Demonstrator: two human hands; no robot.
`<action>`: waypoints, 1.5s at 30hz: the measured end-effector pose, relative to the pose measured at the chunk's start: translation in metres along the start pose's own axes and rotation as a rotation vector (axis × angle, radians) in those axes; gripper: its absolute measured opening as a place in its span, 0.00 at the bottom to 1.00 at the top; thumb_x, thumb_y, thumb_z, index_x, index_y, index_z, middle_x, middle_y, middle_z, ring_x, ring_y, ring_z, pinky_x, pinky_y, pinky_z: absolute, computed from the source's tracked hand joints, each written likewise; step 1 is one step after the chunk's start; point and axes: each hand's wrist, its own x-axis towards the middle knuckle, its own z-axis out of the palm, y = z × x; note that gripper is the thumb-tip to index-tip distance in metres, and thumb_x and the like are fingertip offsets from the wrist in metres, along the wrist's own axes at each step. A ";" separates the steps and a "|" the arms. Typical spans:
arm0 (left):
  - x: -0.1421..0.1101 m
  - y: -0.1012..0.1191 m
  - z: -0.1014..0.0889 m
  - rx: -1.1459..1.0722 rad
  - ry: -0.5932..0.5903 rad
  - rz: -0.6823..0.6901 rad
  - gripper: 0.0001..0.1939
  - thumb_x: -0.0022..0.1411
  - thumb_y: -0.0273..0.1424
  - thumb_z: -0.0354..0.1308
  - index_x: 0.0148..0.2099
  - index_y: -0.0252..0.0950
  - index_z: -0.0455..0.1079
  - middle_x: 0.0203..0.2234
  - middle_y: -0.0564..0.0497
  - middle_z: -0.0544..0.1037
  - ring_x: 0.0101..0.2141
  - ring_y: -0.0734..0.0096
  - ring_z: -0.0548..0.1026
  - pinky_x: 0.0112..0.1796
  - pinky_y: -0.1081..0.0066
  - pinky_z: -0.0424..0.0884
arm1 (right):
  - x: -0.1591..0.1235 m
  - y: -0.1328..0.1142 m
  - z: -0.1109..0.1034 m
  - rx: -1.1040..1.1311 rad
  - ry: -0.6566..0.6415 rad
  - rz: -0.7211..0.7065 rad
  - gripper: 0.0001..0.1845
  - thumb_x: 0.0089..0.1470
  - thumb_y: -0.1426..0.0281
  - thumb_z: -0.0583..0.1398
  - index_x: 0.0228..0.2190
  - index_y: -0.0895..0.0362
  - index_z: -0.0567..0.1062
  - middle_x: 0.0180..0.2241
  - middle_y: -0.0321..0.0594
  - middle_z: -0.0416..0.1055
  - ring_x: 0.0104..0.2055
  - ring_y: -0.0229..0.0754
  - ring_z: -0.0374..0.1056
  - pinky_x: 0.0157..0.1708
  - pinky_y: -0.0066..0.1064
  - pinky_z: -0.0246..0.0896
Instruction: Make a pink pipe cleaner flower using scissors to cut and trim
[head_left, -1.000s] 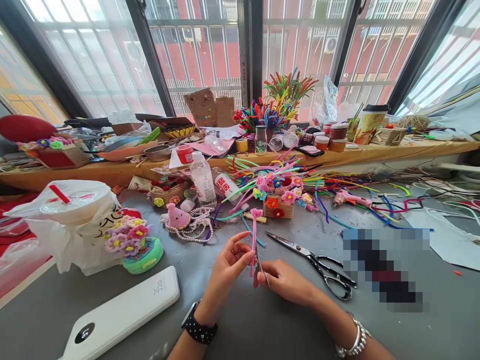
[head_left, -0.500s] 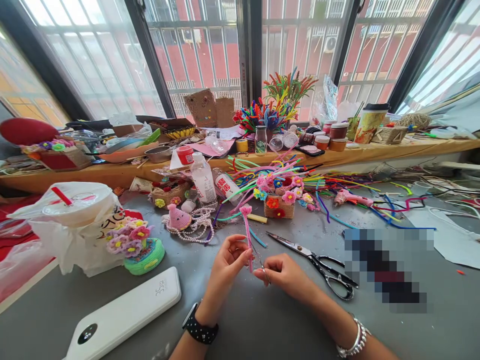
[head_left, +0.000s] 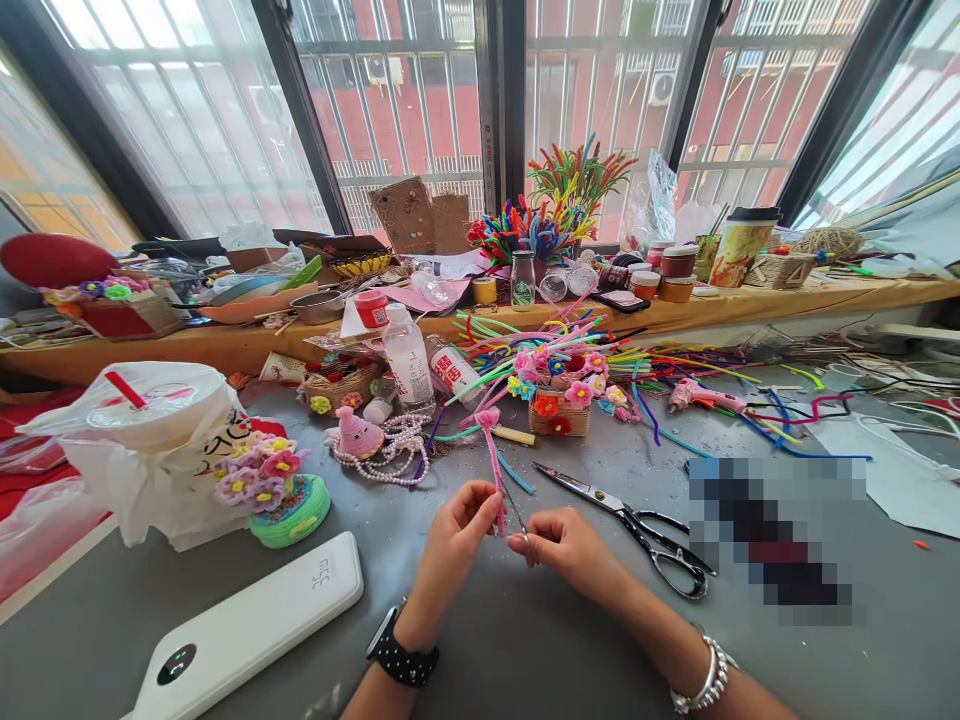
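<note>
My left hand (head_left: 469,522) pinches the stem of a pink pipe-cleaner flower (head_left: 492,455) between thumb and fingertips, with the fuzzy bloom upward. My right hand (head_left: 564,548) is closed on the handle loops of a pair of small scissors (head_left: 517,513). Their thin blades point up and left, close beside the stem; whether they touch it I cannot tell. Black-handled large shears (head_left: 626,515) lie on the table to the right of my hands. Beyond the flower stands a twine-wrapped basket (head_left: 561,418) decorated with pipe-cleaner flowers.
Loose pipe cleaners (head_left: 480,345) are heaped behind the basket. At left are a white power bank (head_left: 255,630), a green pot of crocheted flowers (head_left: 289,512) and a bagged drink cup (head_left: 150,430). A pink glue gun (head_left: 709,395) lies at right; bottles (head_left: 409,365) stand behind a pearl string (head_left: 397,460).
The flower's bloom has tipped slightly to the left, and its stem now leans more. Both hands stay in nearly the same place, still holding the flower and the small scissors.
</note>
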 end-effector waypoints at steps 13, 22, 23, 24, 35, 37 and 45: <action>-0.001 -0.002 0.000 0.029 -0.137 0.022 0.06 0.53 0.32 0.53 0.30 0.34 0.64 0.20 0.57 0.64 0.23 0.77 0.62 0.25 0.77 0.60 | 0.000 0.002 -0.002 0.043 -0.032 0.002 0.24 0.43 0.53 0.55 0.12 0.57 0.57 0.14 0.29 0.50 0.18 0.31 0.45 0.17 0.24 0.40; 0.000 -0.004 0.001 0.048 -0.124 0.032 0.08 0.55 0.34 0.51 0.30 0.34 0.61 0.20 0.57 0.62 0.23 0.76 0.61 0.26 0.75 0.59 | 0.000 0.003 0.004 -0.038 0.069 -0.059 0.23 0.46 0.57 0.55 0.11 0.59 0.60 0.12 0.30 0.55 0.17 0.30 0.48 0.18 0.24 0.42; 0.000 -0.004 0.001 0.049 -0.124 0.030 0.08 0.55 0.34 0.50 0.30 0.34 0.60 0.20 0.57 0.61 0.23 0.76 0.60 0.26 0.75 0.59 | 0.000 0.004 0.004 -0.042 0.075 -0.062 0.23 0.46 0.57 0.55 0.11 0.59 0.61 0.12 0.30 0.55 0.17 0.30 0.48 0.18 0.24 0.42; 0.000 -0.005 0.001 0.049 -0.126 0.030 0.08 0.55 0.34 0.50 0.30 0.34 0.60 0.20 0.57 0.61 0.23 0.76 0.60 0.26 0.75 0.59 | 0.000 0.004 0.004 -0.046 0.079 -0.065 0.23 0.46 0.58 0.55 0.11 0.59 0.61 0.12 0.30 0.55 0.17 0.30 0.48 0.18 0.24 0.42; -0.001 -0.003 0.002 0.046 -0.126 0.031 0.08 0.55 0.34 0.49 0.29 0.35 0.58 0.20 0.57 0.59 0.23 0.76 0.59 0.26 0.74 0.59 | 0.002 0.003 0.003 -0.065 0.036 -0.056 0.23 0.46 0.56 0.55 0.11 0.60 0.63 0.12 0.30 0.56 0.17 0.30 0.49 0.18 0.23 0.43; -0.002 -0.002 0.003 0.049 -0.128 0.026 0.08 0.55 0.34 0.50 0.29 0.35 0.59 0.19 0.57 0.59 0.23 0.76 0.59 0.26 0.74 0.59 | 0.001 0.003 0.003 -0.061 -0.015 -0.060 0.24 0.47 0.55 0.54 0.12 0.60 0.65 0.13 0.31 0.56 0.17 0.31 0.49 0.18 0.23 0.43; -0.003 -0.001 0.003 0.034 -0.150 -0.005 0.07 0.55 0.33 0.50 0.29 0.35 0.60 0.20 0.57 0.59 0.23 0.76 0.59 0.26 0.75 0.59 | -0.001 0.007 0.001 -0.086 -0.112 -0.113 0.31 0.48 0.48 0.47 0.17 0.62 0.69 0.15 0.32 0.56 0.19 0.31 0.50 0.18 0.23 0.43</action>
